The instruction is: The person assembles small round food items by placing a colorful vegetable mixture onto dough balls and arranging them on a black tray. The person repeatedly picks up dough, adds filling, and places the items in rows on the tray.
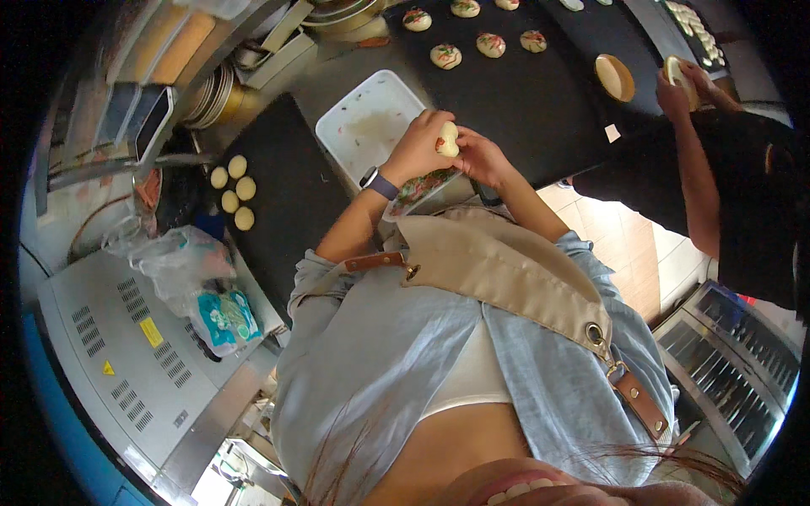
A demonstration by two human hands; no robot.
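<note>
A dark tray (pixel 283 160) is lying on the left, bearing five plain dough balls (pixel 245 187); a wide black surface (pixel 540 118) ahead is carrying topped buns (pixel 445 56). A grey vented machine (pixel 169 337) is standing at lower left, and a co-worker (pixel 747 194) in black is working at right. A white tub (pixel 333 118) is holding scattered scraps; red and green filling (pixel 422 189) is lying nearer the body. The left hand (pixel 415 145) and right hand (pixel 485 160) are together gripping a dough piece (pixel 448 137) between them, just above the filling
</note>
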